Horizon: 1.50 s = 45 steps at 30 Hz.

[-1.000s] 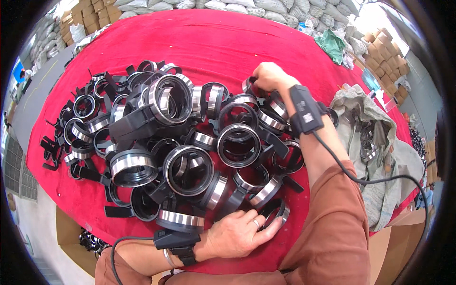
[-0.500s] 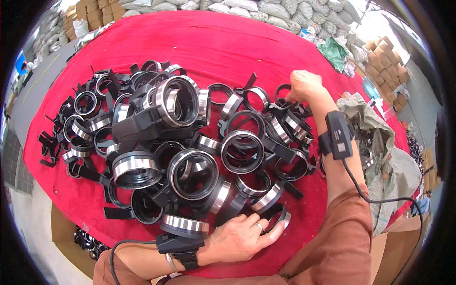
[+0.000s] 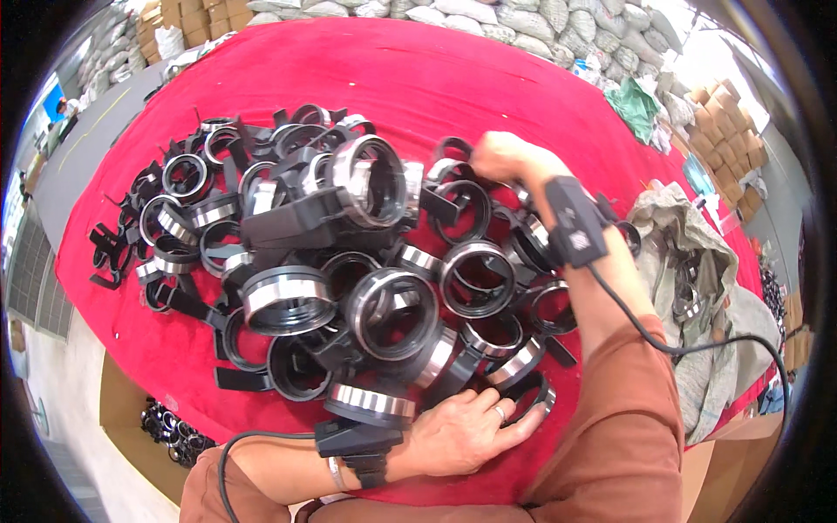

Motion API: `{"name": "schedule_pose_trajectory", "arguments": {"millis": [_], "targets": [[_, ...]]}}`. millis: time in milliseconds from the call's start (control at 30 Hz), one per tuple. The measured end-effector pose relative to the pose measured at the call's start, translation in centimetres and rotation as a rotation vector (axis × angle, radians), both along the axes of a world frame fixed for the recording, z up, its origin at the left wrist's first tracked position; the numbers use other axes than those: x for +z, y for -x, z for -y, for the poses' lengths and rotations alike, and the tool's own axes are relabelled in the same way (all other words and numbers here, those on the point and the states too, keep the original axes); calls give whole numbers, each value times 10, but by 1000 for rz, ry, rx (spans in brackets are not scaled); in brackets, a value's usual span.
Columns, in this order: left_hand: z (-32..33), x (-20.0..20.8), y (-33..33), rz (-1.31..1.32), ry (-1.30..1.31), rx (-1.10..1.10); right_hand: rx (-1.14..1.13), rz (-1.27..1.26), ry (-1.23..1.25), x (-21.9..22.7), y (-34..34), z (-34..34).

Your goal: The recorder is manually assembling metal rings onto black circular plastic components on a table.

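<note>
A heap of black rings with silver bands (image 3: 392,314), many with flat black arms, covers the red cloth in front of me. At the heap's near edge, my left hand (image 3: 462,433) has its fingers and thumb closed around a black ring (image 3: 545,403). My right hand (image 3: 510,159) is at the far right of the heap, fingers curled and partly hidden. It grips a small dark ring (image 3: 453,150) beside its fingertips. A ring with a black block (image 3: 462,213) lies just below that hand. Black devices with cables are strapped to both my wrists.
The red cloth (image 3: 418,70) spreads under the heap. A pale woven sack (image 3: 671,218) with rings in it sits to the right. An open carton (image 3: 122,401) holding rings is at lower left. Stacked sacks (image 3: 532,26) and brown cartons (image 3: 728,122) stand behind.
My right hand has moved left over the heap, carrying the small ring with it. My left hand stays on its ring. The whole view has shifted slightly.
</note>
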<state>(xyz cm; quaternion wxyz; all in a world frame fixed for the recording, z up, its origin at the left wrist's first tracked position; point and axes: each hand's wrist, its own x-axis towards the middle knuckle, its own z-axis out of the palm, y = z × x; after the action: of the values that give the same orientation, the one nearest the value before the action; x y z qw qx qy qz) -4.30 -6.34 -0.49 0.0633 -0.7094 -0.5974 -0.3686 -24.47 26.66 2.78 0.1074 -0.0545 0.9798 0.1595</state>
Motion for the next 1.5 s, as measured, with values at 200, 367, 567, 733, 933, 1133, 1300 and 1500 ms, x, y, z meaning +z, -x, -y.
{"name": "schedule_pose_trajectory", "arguments": {"millis": [200,367,567,733,933,1133,1300,1500], "targets": [[4,-8,-5,4,38,34,-443,28,-157,74,-61,79],[8,-7,-9,-39,112,58,-212,-397,630,88,-2,120],[3,-30,-11,179,-59,15,-321,-120,908,51,60,177],[4,-38,-11,322,-51,13,-369,85,1205,51,59,179],[0,-27,-9,120,32,14,-367,-153,676,51,6,108],[1,-25,-7,96,-22,54,-471,-194,169,78,-30,84],[1,-22,-7,77,22,54,-172,-451,213,89,5,111],[-1,-22,-15,352,113,7,435,-243,-87,34,104,121]]}}
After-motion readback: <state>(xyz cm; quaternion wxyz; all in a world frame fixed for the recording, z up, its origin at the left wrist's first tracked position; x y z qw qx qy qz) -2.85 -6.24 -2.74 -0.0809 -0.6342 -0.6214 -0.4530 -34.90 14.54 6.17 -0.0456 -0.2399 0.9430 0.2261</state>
